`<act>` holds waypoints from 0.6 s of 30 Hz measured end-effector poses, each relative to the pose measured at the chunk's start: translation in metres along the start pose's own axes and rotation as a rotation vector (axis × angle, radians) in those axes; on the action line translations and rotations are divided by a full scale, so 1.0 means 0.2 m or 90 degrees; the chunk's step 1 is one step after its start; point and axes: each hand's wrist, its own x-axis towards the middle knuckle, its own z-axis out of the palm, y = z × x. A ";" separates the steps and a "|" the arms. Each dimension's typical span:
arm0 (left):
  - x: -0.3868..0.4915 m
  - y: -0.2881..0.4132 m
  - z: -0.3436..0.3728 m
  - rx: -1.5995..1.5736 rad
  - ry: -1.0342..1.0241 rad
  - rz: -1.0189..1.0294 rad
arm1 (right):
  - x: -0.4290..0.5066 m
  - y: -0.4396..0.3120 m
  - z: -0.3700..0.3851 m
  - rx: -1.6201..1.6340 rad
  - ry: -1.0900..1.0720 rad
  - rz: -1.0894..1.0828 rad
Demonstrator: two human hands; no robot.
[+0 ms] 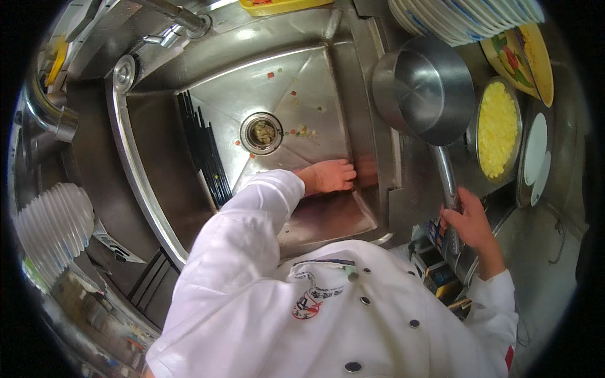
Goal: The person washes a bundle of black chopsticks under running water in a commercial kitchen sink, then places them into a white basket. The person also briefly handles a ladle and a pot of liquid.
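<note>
My left hand (331, 176) reaches down into a stainless steel sink (307, 85), its fingers curled near the right wall; whether they hold anything is hidden. My right hand (468, 219) grips the tubular handle of a deep metal pan (432, 90), whose bowl rests or hovers over the counter right of the sink; contact is unclear. Food bits (302, 132) lie scattered on the sink floor, and more food scraps fill the drain strainer (262, 133). A row of black chopsticks (205, 146) lies along the sink's left side.
At the right stand an oval tray of yellow diced food (497, 130), a yellow patterned dish (515, 61), white plates (535, 149) and a plate stack (463, 19). A faucet (170, 35) is at the back left. More stacked plates (56, 231) stand at the left, beyond the sink's rim.
</note>
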 end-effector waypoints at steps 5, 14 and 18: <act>-0.18 -0.24 -0.12 0.084 -0.019 -0.158 | 0.00 -0.03 0.00 0.014 0.000 0.009; -0.60 -0.20 -0.34 0.201 0.081 -0.400 | 0.00 -0.05 0.00 0.000 -0.003 0.010; -0.60 -0.25 -0.45 0.170 0.065 -0.534 | 0.00 -0.04 -0.02 -0.033 0.004 0.005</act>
